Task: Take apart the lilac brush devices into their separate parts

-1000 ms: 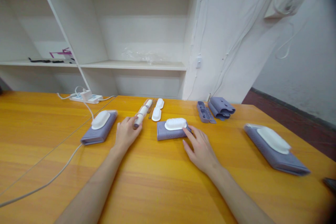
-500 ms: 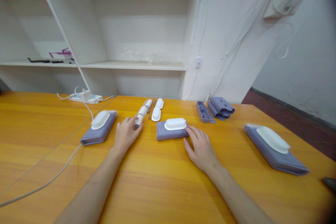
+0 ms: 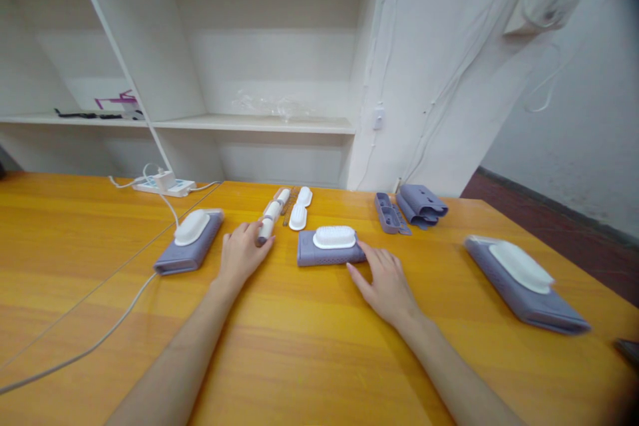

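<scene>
My left hand [image 3: 241, 254] lies on the yellow wooden table [image 3: 299, 346], its fingers curled around the near end of a white cylindrical tool [image 3: 269, 216]. My right hand [image 3: 387, 283] rests flat on the table with fingers stretched out, the fingertips touching the right end of a purple block [image 3: 312, 255] that carries a white brush-like cap [image 3: 334, 237]. Two more white caps [image 3: 299, 212] lie just behind, beside the tool.
A purple case with a white cap [image 3: 190, 243] sits to the left, a larger one [image 3: 524, 283] to the right. Purple tray parts [image 3: 412, 206] lie at the back right. A power strip [image 3: 162, 184] and its cables [image 3: 100, 333] cross the left side. White shelves stand behind.
My right hand has slid slightly back and right along the purple block's end. My left hand stays on the white tool.
</scene>
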